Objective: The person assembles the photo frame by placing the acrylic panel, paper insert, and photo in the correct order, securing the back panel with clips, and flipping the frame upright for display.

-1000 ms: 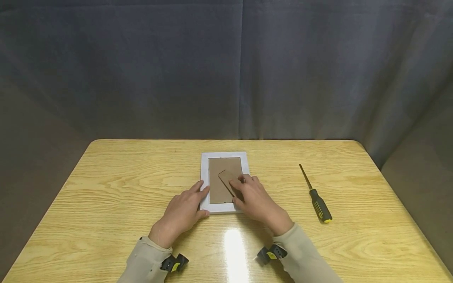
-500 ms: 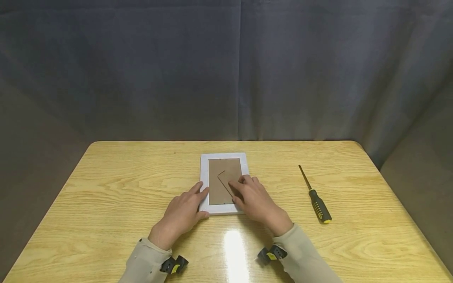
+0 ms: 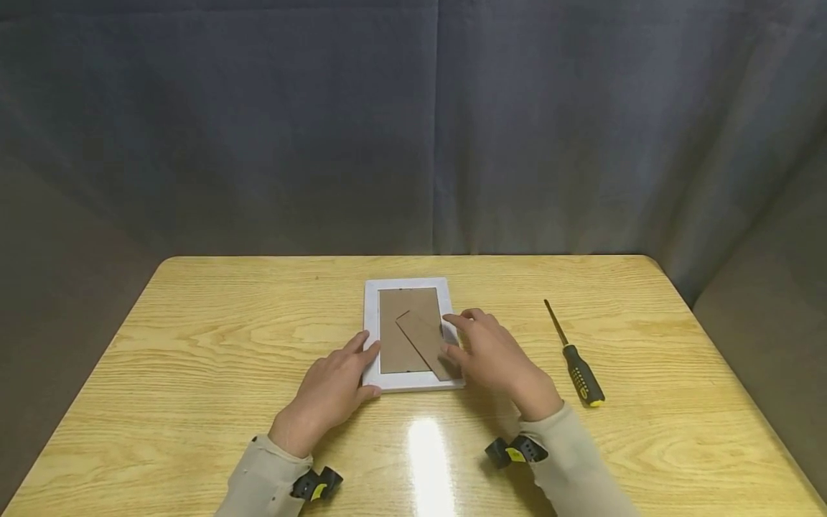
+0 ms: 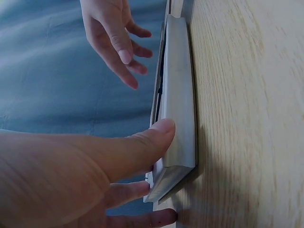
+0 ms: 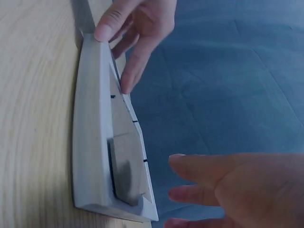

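A white picture frame (image 3: 372, 305) lies face down on the table, its brown backing board (image 3: 395, 352) upward. A brown easel-stand flap (image 3: 423, 343) lies slantwise on the backing, its lower end over the frame's near right part. My left hand (image 3: 332, 391) holds the frame's near left corner, with the thumb (image 4: 159, 135) on the near side and fingers at the left side. Over the frame's right edge my right hand (image 3: 494, 355) hovers, fingers spread and nothing in them. In the right wrist view a gap shows between its fingertips (image 5: 178, 161) and the frame.
A screwdriver (image 3: 583, 375) with a black and yellow handle lies on the wooden table (image 3: 213, 345) to the right, its tip pointing away. A dark curtain (image 3: 310, 136) hangs behind the table. Each sleeve carries a black wrist camera (image 3: 316, 485).
My right hand has let go of the stand flap and drawn back to the right, its fingers spreading. More of the flap now shows. My left hand stays at the frame's corner.
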`<state>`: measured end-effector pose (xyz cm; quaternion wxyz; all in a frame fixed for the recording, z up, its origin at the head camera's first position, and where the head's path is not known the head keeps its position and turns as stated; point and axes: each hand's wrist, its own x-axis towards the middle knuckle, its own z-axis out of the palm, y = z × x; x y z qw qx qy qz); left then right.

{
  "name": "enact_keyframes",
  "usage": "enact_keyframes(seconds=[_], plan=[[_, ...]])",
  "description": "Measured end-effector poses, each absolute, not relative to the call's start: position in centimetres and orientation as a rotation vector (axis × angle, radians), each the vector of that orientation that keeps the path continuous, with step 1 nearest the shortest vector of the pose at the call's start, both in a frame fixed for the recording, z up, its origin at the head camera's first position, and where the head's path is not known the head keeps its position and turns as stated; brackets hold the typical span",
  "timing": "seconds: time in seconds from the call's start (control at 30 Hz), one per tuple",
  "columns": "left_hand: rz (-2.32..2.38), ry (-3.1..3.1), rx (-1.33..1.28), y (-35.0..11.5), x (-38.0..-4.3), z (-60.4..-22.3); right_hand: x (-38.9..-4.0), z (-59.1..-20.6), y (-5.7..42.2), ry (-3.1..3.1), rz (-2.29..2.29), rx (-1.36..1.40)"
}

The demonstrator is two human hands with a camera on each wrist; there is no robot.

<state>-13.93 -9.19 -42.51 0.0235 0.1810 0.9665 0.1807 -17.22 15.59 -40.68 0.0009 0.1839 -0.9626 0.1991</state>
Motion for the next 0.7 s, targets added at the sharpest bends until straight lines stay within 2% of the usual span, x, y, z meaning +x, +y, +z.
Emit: enact_keyframes(seconds=[0.33,0.7], plan=[[0.524,2.998,0.573,-9.2,-14.0,-42.5,-17.3,-40.5,17.0,-3.028,0.607,0.527],[0.53,3.005,0.575,-9.0,-13.9,-42.6,-17.2,-41.1,21.5,-3.004,0.479,0.444]])
